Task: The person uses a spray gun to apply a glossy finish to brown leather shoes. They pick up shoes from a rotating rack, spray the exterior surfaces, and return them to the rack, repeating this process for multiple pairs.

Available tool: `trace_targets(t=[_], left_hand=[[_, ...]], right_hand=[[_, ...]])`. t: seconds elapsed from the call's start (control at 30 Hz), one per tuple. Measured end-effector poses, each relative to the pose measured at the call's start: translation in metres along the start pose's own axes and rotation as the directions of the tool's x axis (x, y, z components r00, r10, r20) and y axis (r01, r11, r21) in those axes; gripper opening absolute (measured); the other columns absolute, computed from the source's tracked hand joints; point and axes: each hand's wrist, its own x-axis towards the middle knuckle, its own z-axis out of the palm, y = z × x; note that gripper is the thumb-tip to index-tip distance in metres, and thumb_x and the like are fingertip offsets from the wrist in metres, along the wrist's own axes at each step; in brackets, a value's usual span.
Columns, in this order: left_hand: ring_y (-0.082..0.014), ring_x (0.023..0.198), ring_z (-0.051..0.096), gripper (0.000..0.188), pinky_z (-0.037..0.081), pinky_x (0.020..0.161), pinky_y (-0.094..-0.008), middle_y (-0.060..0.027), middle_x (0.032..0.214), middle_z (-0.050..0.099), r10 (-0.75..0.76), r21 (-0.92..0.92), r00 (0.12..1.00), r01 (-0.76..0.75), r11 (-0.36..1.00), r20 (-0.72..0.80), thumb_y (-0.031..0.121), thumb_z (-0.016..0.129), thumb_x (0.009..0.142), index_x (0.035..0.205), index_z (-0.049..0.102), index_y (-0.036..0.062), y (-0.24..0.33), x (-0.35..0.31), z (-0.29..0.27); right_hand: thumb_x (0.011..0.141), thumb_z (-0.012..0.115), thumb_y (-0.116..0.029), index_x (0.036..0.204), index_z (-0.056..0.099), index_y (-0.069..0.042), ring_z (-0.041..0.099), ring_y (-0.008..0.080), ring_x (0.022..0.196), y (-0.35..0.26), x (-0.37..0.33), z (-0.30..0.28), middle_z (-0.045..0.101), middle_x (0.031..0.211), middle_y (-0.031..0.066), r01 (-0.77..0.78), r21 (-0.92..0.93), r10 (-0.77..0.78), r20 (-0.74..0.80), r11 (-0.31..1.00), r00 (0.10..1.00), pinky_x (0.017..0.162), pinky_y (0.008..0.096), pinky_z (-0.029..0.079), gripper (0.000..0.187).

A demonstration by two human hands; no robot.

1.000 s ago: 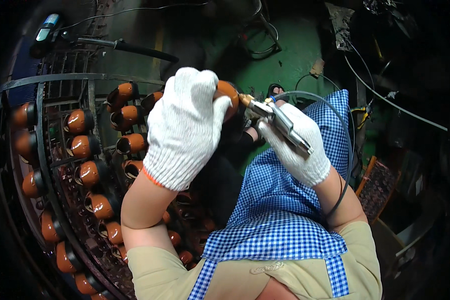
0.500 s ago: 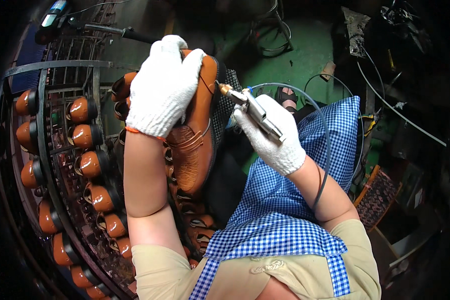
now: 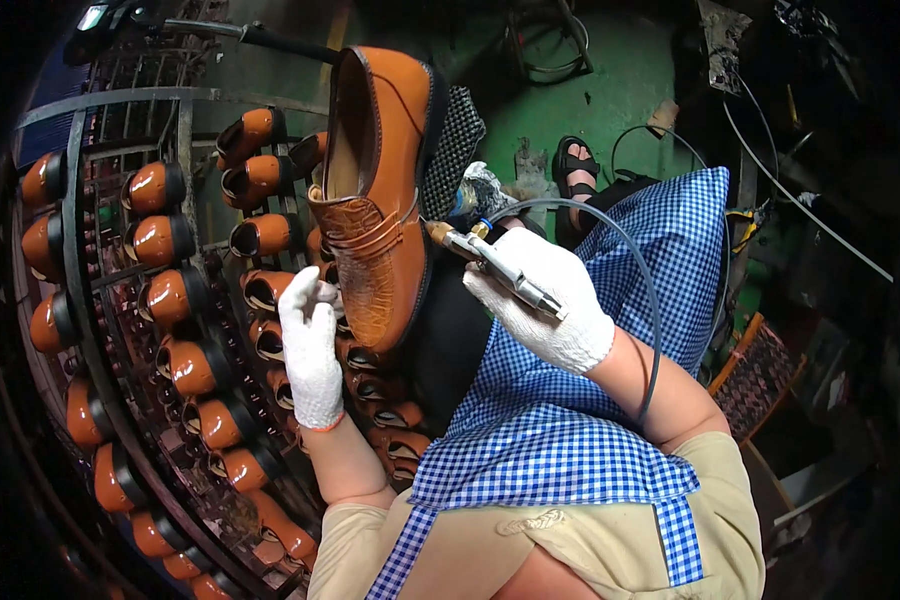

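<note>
The white-gloved right hand [image 3: 545,300] grips a metal tool [image 3: 507,270], its tan tip [image 3: 438,233] pointing left at the right edge of the brown shoe [image 3: 395,200]; whether tip and shoe touch, I cannot tell. The left hand [image 3: 312,350], also in white, has loosely curled, parted fingers and no visible hold on anything. It is just left of the shoe's toe; any contact there is unclear. The shoe is upright between the hands and farther off, toe near and heel far, with creased leather and narrow straps across its front. What supports it is hidden.

A grey hose [image 3: 654,310] loops from the tool over the right forearm. Just right of the shoe's heel is a black woven piece [image 3: 457,130]. Nearer the body hangs a blue checked apron [image 3: 560,465]. On the left, a metal rack [image 3: 150,96] holds rows of glossy brown shoes [image 3: 155,188]. On the far right, a sandalled foot [image 3: 577,170] stands by the green floor [image 3: 630,75].
</note>
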Motion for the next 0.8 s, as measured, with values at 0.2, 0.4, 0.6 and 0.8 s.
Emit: trace_targets(t=[0.2, 0.4, 0.6, 0.8], left_hand=[[-0.0157, 0.111, 0.060, 0.044, 0.046, 0.102, -0.0305, -0.0047, 0.122, 0.060, 0.083, 0.072, 0.996, -0.086, 0.994, 0.040, -0.015, 0.059, 0.091, 0.131, 0.061, 0.0050, -0.007, -0.028, 0.001], [-0.0225, 0.099, 0.065, 0.036, 0.052, 0.086, -0.0338, -0.0094, 0.106, 0.065, 0.341, 0.342, 0.883, -0.445, 0.828, 0.323, -0.013, 0.076, 0.081, 0.111, 0.069, 0.0042, 0.029, -0.020, 0.009], [-0.0301, 0.093, 0.067, 0.045, 0.055, 0.082, -0.0422, -0.0103, 0.097, 0.068, 0.476, 0.438, 0.652, -0.753, 0.490, 0.590, -0.005, 0.081, 0.071, 0.113, 0.073, 0.0080, 0.076, 0.003, 0.027], [-0.0292, 0.134, 0.059, 0.056, 0.036, 0.121, -0.0515, -0.0033, 0.133, 0.068, 0.363, 0.479, 0.475, -0.874, 0.087, 0.801, 0.013, 0.087, 0.067, 0.122, 0.072, 0.0179, 0.109, 0.017, 0.048]], right_hand=[[0.089, 0.080, -0.022, 0.106, 0.071, -0.009, 0.066, 0.0297, 0.070, -0.006, -0.019, -0.011, 0.063, 0.085, 0.0100, -0.015, 0.013, 0.014, 0.065, 1.000, 0.998, 0.060, 0.0371, 0.052, 0.023], [0.090, 0.079, -0.023, 0.099, 0.071, -0.009, 0.066, 0.0280, 0.066, -0.016, -0.031, -0.030, 0.063, 0.080, 0.0092, -0.051, 0.006, 0.050, 0.144, 0.999, 0.988, 0.058, 0.0359, 0.051, 0.018], [0.092, 0.077, -0.026, 0.101, 0.071, -0.009, 0.065, 0.0262, 0.066, -0.025, -0.038, -0.057, 0.064, 0.081, 0.0089, -0.040, -0.067, 0.056, 0.246, 0.997, 0.968, 0.058, 0.0346, 0.052, 0.020], [0.094, 0.075, -0.027, 0.101, 0.074, -0.009, 0.065, 0.0253, 0.067, -0.034, -0.041, -0.078, 0.064, 0.082, 0.0090, -0.024, -0.157, 0.073, 0.313, 0.987, 0.947, 0.060, 0.0344, 0.054, 0.020]])
